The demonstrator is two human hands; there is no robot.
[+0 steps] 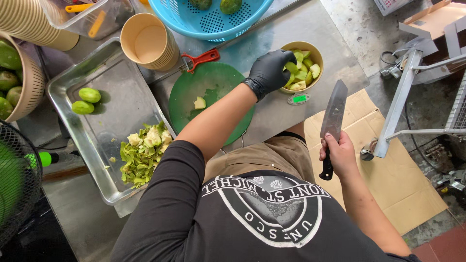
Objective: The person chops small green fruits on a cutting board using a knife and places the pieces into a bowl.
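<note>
At the table's left edge a basket [30,82] of green fruit [7,80] is cut off by the frame, and a dark fan grille [17,184] covers the lower left corner, so what lies beneath it cannot be made out. A stack of paper bowls [29,22] is clipped at the top left corner. A steel tray [109,92] is set along the left part of the table; two whole green fruits [85,101] lie near its far end and a heap of peels [143,153] is gathered at its near right side, the tray's near corner being hidden behind a black sleeve. A second stack of bowls [148,43] stands beyond the tray. A clear tub [92,19] and a blue colander [211,17] are only partly seen at the far edge. A red peeler [200,59] lies at the far rim of a round green board [208,99], on which one fruit piece [199,103] rests; the board's near right part is covered by the forearm. The left hand [270,72], in a black glove, is closed over fruit slices [303,70] at the left rim of a bowl [315,51] just right of the board; how many slices are pinched cannot be told, since the fingertips are sunk among them. A small green-lit device [298,99] is seen just before the bowl, too small to identify. Off the table's right edge, the right hand [340,154], bare, is wrapped firmly around the black handle of a cleaver [333,116], blade pointing away, over cardboard [403,179] on the floor. A metal frame [412,92] is cut off at the right.
</note>
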